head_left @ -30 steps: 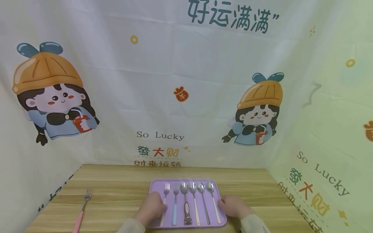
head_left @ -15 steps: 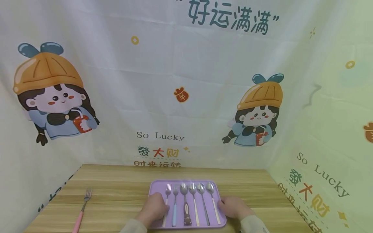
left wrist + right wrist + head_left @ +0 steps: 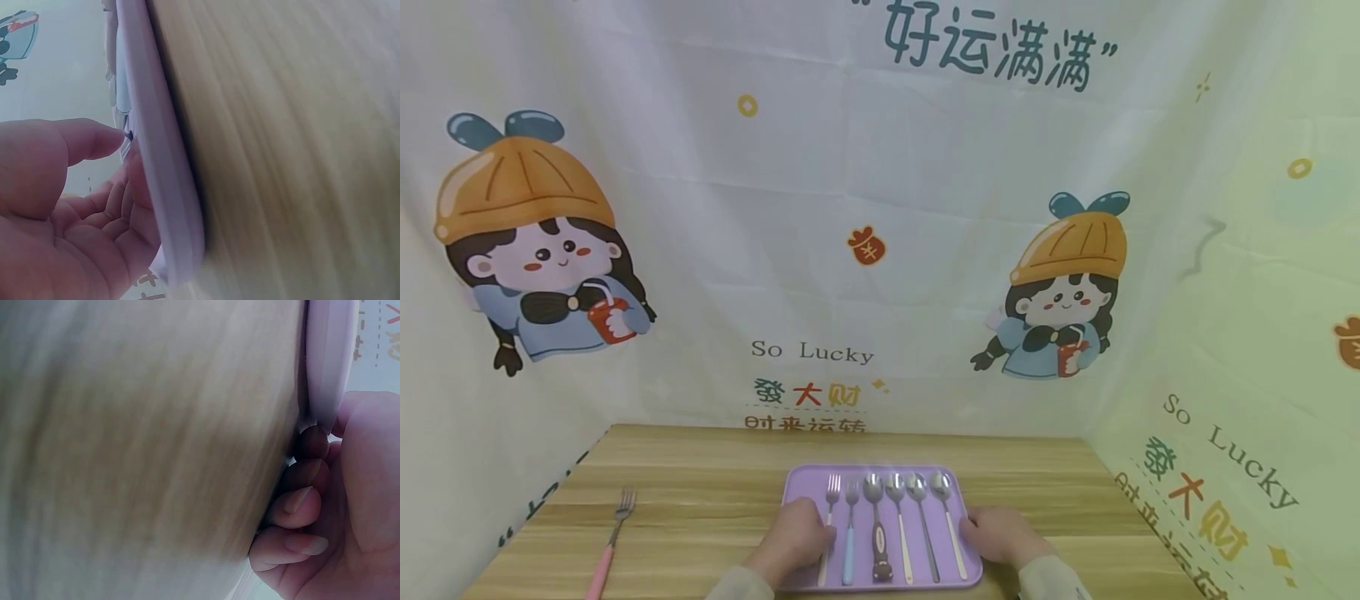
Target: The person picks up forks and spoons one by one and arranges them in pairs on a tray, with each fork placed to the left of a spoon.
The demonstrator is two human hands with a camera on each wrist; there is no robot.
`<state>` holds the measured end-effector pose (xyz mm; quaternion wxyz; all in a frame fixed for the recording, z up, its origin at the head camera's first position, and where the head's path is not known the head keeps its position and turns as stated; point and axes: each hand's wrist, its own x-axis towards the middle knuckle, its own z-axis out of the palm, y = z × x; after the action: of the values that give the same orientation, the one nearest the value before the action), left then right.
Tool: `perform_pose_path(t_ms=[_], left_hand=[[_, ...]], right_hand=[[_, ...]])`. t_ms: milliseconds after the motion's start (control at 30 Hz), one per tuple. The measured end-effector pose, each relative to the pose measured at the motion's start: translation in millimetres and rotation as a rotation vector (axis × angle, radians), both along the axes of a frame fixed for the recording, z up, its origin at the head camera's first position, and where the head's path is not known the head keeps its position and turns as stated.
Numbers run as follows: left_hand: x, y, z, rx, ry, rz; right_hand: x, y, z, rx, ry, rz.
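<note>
A lilac tray (image 3: 871, 587) lies on the table, bearing a row of cutlery. At its left end is a fork with a pale handle (image 3: 833, 488); my left hand (image 3: 799, 533) reaches over the tray's left side and pinches that handle, partly hiding it. Beside it lies a fork with a light blue handle (image 3: 848, 546). Several spoons follow to the right, including one with a brown bear-shaped handle (image 3: 881, 550). My right hand (image 3: 1000, 533) grips the tray's right edge. In the right wrist view, its fingers (image 3: 297, 506) curl close to the tray's rim.
On the wooden table (image 3: 700, 475), left of the tray, lies a fork with a pink handle (image 3: 601, 571). A printed white cloth (image 3: 715, 250) hangs behind the table and along both sides.
The pale-handled fork has shifted slightly to the right, standing straighter beside the blue-handled one; my left hand moved a little with it. My right hand has stayed at the tray's edge.
</note>
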<state>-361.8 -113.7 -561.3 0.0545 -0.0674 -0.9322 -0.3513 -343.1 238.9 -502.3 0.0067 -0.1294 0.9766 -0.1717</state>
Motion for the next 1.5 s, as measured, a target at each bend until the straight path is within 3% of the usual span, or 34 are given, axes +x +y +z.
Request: perform_pose_path(t_ms=[100, 233, 433, 567, 833, 1000, 1133, 1500], left_hand=[[2.1, -1, 4.7, 0.020, -0.049, 0.009], [18.9, -1, 29.4, 0.075, -0.099, 0.027], [50.6, -3, 77.4, 0.137, -0.105, 0.046], [63.2, -9, 94.6, 0.182, -0.110, 0.064], [66.3, -48, 101.1, 0.202, -0.061, 0.091], [64.5, -76, 98.5, 0.164, -0.041, 0.122], [66.7, -96, 97.6, 0.188, -0.061, 0.132], [75.6, -149, 91.6, 0.115, -0.130, 0.163]], right_hand=[[1.6, 0, 1.7, 0.017, 0.003, 0.004], [1.0, 1, 1.5, 0.027, -0.011, -0.002], [1.8, -1, 5.5, -0.001, -0.020, -0.024], [3.2, -3, 8.9, 0.016, -0.017, -0.032], [2.0, -3, 10.3, 0.020, -0.005, -0.015], [-19.2, 9, -13.3, 0.052, 0.016, 0.012], [-28.9, 15, -26.2, 0.069, 0.032, 0.022], [-22.3, 13, -22.2, 0.051, 0.016, 0.009]])
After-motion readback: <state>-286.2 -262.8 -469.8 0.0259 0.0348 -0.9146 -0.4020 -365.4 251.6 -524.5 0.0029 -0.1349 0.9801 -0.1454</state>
